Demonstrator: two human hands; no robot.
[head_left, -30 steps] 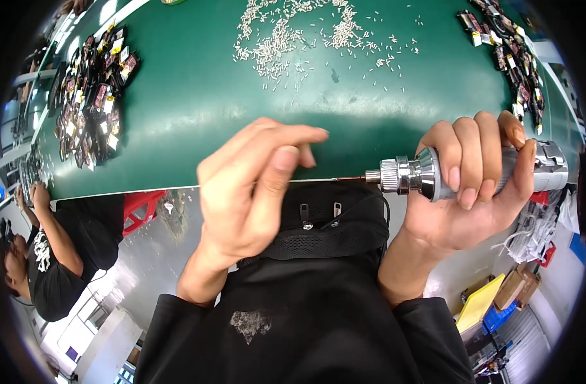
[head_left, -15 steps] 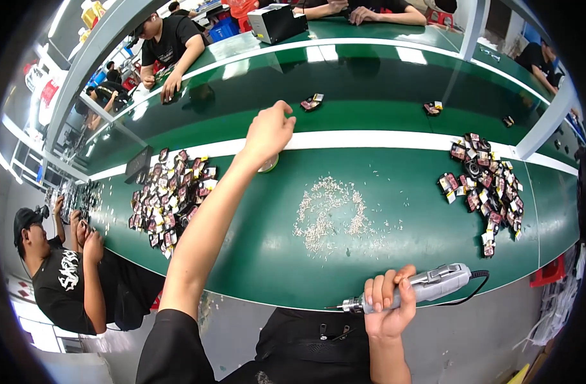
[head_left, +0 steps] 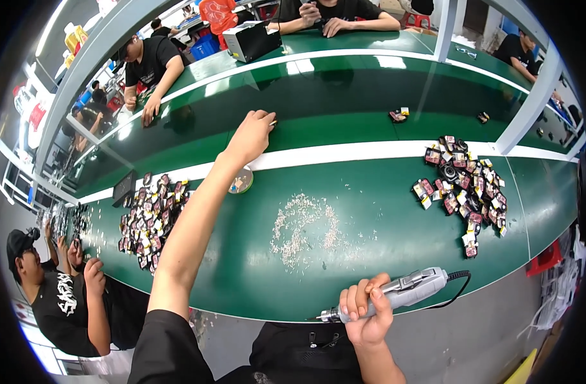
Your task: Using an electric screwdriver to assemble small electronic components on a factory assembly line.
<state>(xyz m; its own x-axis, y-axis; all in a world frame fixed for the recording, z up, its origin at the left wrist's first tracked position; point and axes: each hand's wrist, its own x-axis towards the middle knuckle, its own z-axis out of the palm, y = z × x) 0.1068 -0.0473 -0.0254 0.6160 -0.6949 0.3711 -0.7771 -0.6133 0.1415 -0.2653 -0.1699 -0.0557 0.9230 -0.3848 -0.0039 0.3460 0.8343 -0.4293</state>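
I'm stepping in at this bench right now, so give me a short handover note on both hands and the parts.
Left hand: stretched far across the green belt, fingers closed on a small item too small to identify.
Right hand: wrapped around the grey electric screwdriver at the near edge, bit pointing left.
Scattered small silver screws lie mid-belt; piles of small dark parts lie on either side.
Done: nothing visibly fastened. Left: bringing the item back to the screwdriver.

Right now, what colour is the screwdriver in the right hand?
Silver-grey, black cord; head view: screwdriver.
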